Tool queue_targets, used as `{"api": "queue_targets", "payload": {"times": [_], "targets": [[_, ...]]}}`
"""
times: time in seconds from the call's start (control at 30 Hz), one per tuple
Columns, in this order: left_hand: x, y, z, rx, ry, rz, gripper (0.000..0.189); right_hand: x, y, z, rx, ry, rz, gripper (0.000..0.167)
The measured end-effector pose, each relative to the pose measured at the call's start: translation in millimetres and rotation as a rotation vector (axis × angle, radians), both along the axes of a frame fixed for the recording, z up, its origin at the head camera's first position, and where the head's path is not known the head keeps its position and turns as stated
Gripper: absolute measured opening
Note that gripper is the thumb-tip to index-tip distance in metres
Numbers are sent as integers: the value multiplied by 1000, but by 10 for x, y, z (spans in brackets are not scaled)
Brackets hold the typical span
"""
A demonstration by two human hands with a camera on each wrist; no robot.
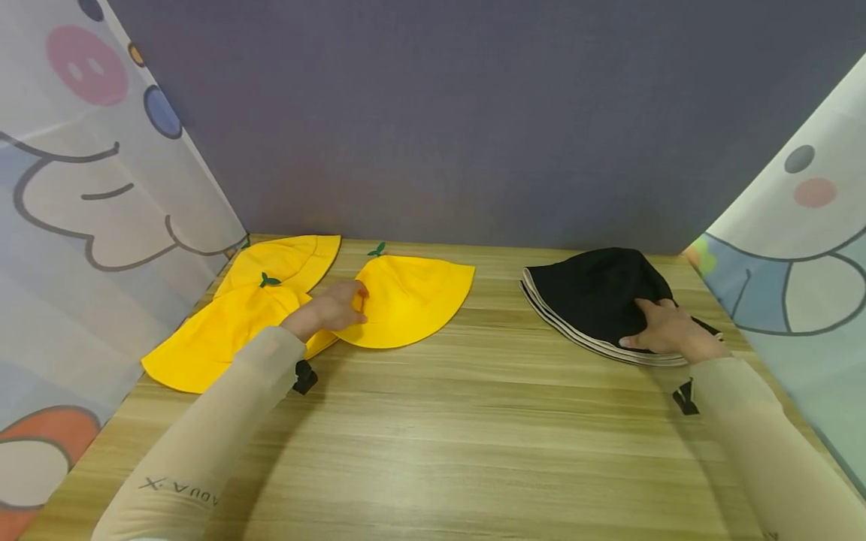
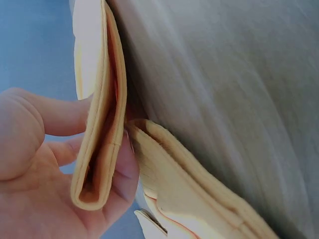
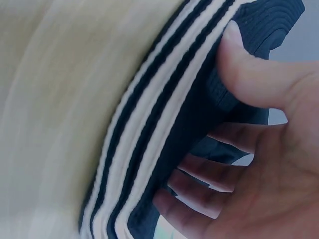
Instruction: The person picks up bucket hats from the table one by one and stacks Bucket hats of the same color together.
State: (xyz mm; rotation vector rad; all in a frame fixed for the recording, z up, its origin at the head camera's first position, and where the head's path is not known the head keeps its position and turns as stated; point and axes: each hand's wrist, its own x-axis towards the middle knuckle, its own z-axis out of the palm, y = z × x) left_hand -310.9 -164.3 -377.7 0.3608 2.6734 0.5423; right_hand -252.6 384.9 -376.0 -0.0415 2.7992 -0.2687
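Observation:
My left hand grips the left corner of a folded yellow bucket hat with a green sprout on top. In the left wrist view, the thumb lies on one side of the folded brim and fingers reach round the other. Two more yellow hats, the front one and the back one, lie at the left, partly overlapping. On the right, my right hand rests on a pile of folded black bucket hats with beige-edged brims. Its thumb and fingers are spread over the cloth.
The hats lie on a wood-grain table. A grey panel stands along its back edge. Cartoon-printed sheets flank it, a left sheet and a right sheet.

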Motion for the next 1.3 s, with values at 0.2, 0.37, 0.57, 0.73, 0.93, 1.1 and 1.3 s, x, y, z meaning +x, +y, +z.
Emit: {"api": "queue_targets", "payload": {"times": [0.2, 0.37, 0.57, 0.73, 0.93, 1.1, 1.3], "targets": [[27, 22, 4, 22, 27, -37, 48, 3, 42, -4, 7, 37, 9, 96], [44, 28, -37, 49, 43, -57, 48, 31, -103, 56, 35, 80, -9, 84], [80, 73, -80, 65, 42, -86, 50, 105, -422, 104, 12, 244, -24, 55], [96, 137, -83, 68, 59, -119, 51, 94, -689, 153, -66, 369, -18, 48], [125, 210, -74, 70, 83, -155, 51, 54, -960, 183, -159, 357, 31, 45], [175, 283, -73, 74, 101, -187, 51, 67, -1160, 106, -199, 343, 76, 42], [261, 375, -78, 96, 96, -224, 50, 79, -1393, 6, -207, 250, 104, 52]]}}
